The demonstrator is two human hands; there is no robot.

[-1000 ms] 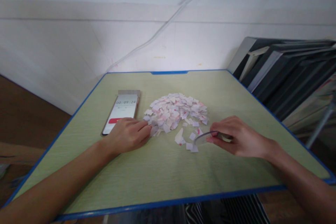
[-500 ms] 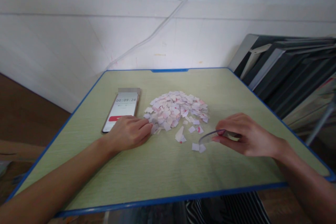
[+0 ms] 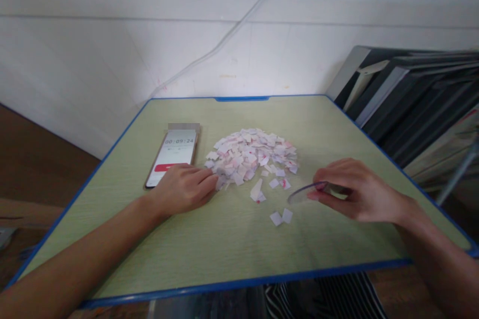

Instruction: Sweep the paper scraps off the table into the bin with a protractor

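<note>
My right hand (image 3: 357,192) pinches a thin, bent, see-through strip (image 3: 305,191) with a dark purplish edge, possibly plastic. Its free end curves down toward the table, just right of some loose paper scraps. Two small white paper squares (image 3: 282,217) lie below that end, apart from the rest. My left hand (image 3: 185,187) rests on the table with fingers curled, its fingertips at the left edge of a heap of torn paper pieces (image 3: 250,154). What those fingers hold, if anything, is hidden. A few scraps (image 3: 257,192) lie between the heap and the strip.
A phone (image 3: 175,152) showing a timer lies behind my left hand, partly covered by it. The pale green table (image 3: 209,254) has a blue rim. A white wall with a cable (image 3: 224,40) stands behind; dark flat panels (image 3: 411,94) lean at the right.
My right hand has moved slightly right with the strip. The two loose squares have shifted a little toward the table's front and turned. My left hand has stayed in place.
</note>
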